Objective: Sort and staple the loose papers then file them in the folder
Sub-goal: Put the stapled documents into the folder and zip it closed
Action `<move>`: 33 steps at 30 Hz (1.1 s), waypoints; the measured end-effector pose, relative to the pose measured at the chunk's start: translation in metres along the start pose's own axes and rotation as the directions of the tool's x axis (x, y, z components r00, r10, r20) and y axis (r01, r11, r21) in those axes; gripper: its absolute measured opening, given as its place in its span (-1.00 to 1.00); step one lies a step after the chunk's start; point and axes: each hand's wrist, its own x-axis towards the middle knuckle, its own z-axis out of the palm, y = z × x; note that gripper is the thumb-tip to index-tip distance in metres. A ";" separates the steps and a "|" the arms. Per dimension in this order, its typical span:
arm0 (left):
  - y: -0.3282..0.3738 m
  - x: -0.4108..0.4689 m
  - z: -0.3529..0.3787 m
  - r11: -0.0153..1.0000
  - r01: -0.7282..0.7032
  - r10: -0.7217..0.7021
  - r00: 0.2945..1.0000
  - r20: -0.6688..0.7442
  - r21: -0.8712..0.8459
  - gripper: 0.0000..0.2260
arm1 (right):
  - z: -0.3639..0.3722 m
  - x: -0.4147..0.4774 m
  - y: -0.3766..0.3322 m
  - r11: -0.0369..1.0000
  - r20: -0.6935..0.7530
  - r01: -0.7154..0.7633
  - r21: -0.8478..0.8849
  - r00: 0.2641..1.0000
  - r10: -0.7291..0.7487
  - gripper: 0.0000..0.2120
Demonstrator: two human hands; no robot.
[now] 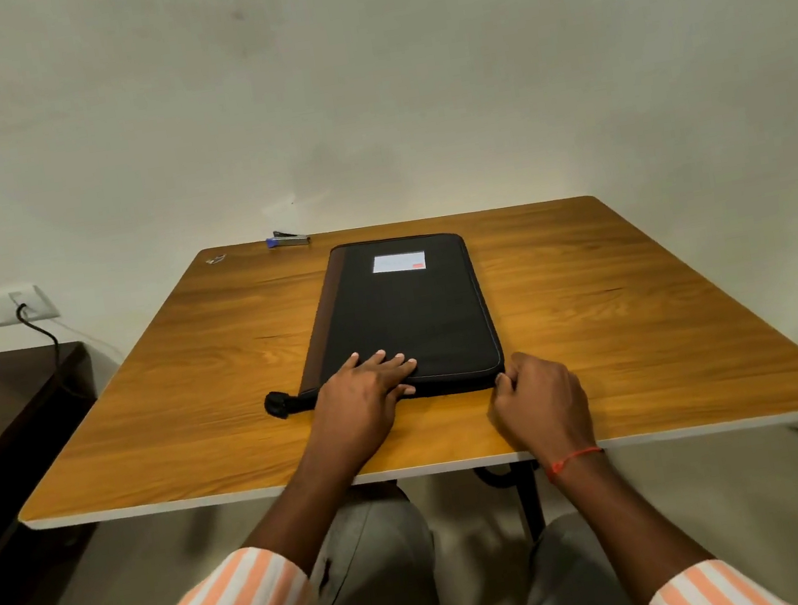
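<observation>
Black fabric folder (403,312) lies closed, lengthwise, mid-worktop (141,392); the left hand (365,385) rests flat on its near end, fingers straight and slightly spread; the right hand (537,395) is curled at the folder's near right corner, fingertips pinching its edge, though what exactly they nip is too small to tell; a red thread (573,460) circles that wrist. Near the folder's far end sits a white label (398,262) with a red mark, its writing unreadable; a blue-and-silver stapler (288,239) lies at the far edge, well apart from both hands.
</observation>
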 end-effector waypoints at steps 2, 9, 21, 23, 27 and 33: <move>-0.010 -0.002 0.001 0.997 0.024 -0.023 1.000 0.020 -0.072 -0.63 | -0.003 0.005 0.006 1.000 0.023 -0.008 -0.011 1.000 0.009 -0.82; -0.060 -0.012 -0.009 0.919 -0.022 0.021 1.000 -0.006 -0.394 -0.69 | 0.004 0.007 -0.001 0.991 0.035 0.106 -0.084 0.994 -0.103 -0.83; -0.141 -0.025 -0.037 0.873 0.033 -0.030 0.999 0.013 -0.486 -0.64 | 0.017 -0.006 -0.038 0.959 0.133 0.283 0.010 0.950 -0.282 -0.79; -0.138 -0.024 -0.044 0.883 0.094 -0.089 0.995 0.031 -0.460 -0.60 | 0.021 -0.007 -0.042 0.956 0.121 0.294 0.014 0.948 -0.293 -0.79; -0.083 -0.028 -0.050 0.899 0.268 -0.240 0.963 0.122 -0.347 -0.46 | 0.022 -0.007 -0.041 0.945 0.103 0.328 0.008 0.939 -0.327 -0.83; 0.018 -0.020 0.006 0.990 0.136 -0.138 0.990 0.036 0.037 -0.38 | 0.024 -0.008 -0.040 0.937 0.101 0.349 -0.014 0.933 -0.346 -0.81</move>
